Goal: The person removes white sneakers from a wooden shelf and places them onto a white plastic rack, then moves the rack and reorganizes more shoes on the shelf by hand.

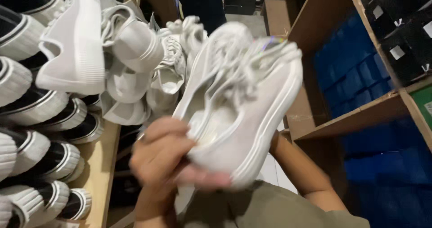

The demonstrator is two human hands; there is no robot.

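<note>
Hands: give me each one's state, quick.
Left hand: closed on the white shoe at its heel.
Right hand: hidden behind the shoe; cannot tell.

Black boxes (400,30) with white labels (397,52) fill the top-right shelf; blue boxes (355,79) stack below, a green package (423,104) beside.

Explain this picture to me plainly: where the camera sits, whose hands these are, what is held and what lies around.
The single picture comes from a camera worn on a person's head, looking down at their own bare hands; there is no machine. The left hand grips the heel end of a pale lace-up shoe, blurred by motion. The right hand is hidden behind the shoe; only its forearm shows. On the left, a wooden shelf carries rows of black-and-white shoes, with white shoes piled above. On the right stand wooden shelves with blue boxes.
</note>
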